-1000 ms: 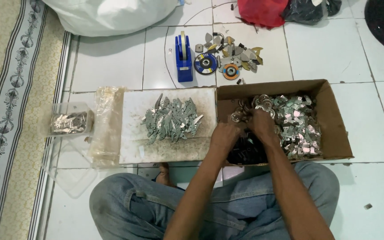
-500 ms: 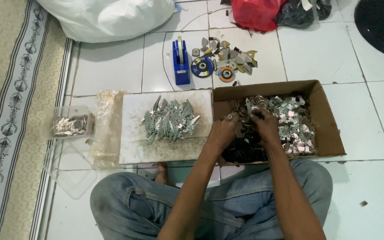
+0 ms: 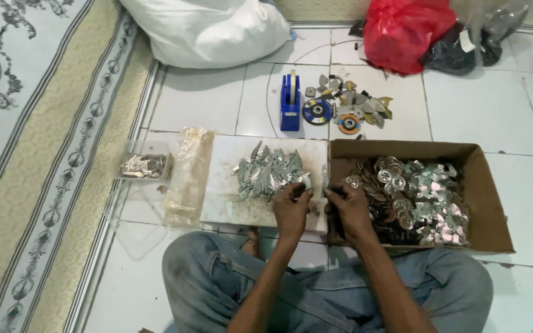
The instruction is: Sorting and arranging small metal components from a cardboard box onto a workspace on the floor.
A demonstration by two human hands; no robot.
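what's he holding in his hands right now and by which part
Both the left hand and the right hand pinch small silvery metal pieces at the fingertips, over the white board. Which part is gripped cannot be told.

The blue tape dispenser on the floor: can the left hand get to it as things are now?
Probably yes. The blue tape dispenser stands on bare tile beyond the white board, nothing covering it. The left hand is at the board's near edge, busy with a small metal piece, and would have to reach over the pile of metal pieces.
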